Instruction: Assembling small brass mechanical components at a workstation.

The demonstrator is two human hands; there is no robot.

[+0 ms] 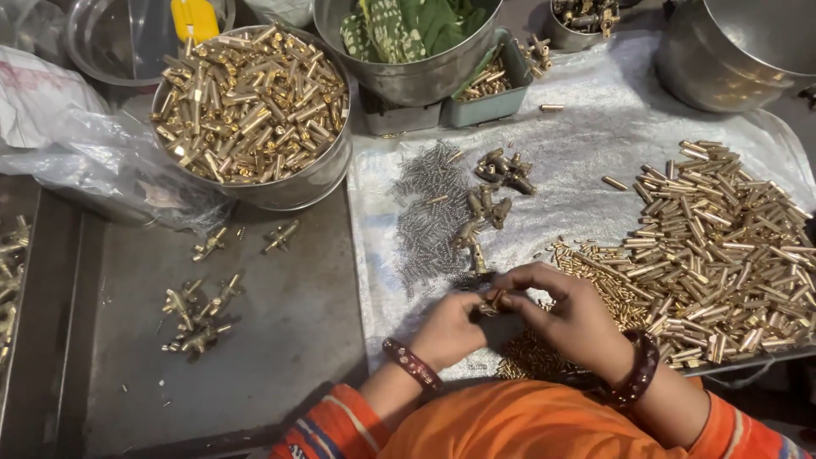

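Note:
My left hand (pixel 449 327) and my right hand (pixel 568 316) meet over the white cloth (pixel 586 127) and pinch one small brass part (pixel 491 303) between their fingertips. Just above them lie a heap of small steel springs (pixel 429 208) and several dull brass valve bodies (pixel 497 191). To the right spreads a big pile of brass tubes (pixel 722 246). Thin brass pins (pixel 595 263) lie under and beside my right hand. Both wrists wear dark bangles.
A steel bowl full of brass parts (pixel 253 106) stands at the upper left. Several assembled brass fittings (pixel 200 310) lie on the grey metal tray (pixel 280 340). More steel bowls (pixel 731 51), a small green bin (pixel 493 89) and a plastic bag (pixel 76 153) line the back.

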